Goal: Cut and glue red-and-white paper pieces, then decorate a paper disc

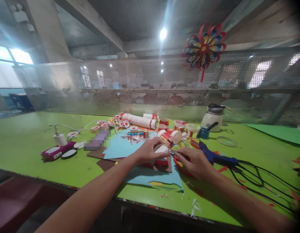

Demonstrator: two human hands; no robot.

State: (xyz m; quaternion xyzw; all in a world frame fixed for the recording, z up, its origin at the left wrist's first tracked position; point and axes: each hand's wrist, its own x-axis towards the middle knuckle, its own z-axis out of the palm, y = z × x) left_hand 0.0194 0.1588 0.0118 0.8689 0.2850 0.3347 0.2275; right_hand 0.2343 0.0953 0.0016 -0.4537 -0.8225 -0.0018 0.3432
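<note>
Over the blue paper sheet (120, 147) on the green desk (30, 136), the left hand (150, 150) has its grip closed around a red-and-white paper cup (161, 149). The right hand (192, 161) pinches a small metal-tipped tool (171, 152) whose tip touches the cup; a blue glue gun (217, 158) lies just beside this hand.

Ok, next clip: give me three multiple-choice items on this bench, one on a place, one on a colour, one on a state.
1. Where is the pinwheel?
A. on the mesh screen
B. flat on the table
C. in the left hand

2. What colour is the table?
A. white
B. green
C. black

3. What is the left hand doing?
A. resting open on the table
B. hanging off the edge
C. gripping a red-and-white paper cup

Answers:
1 A: it hangs high on the mesh screen.
2 B: the bare top is bright green.
3 C: its fingers close round the cup, near the right hand.
</note>
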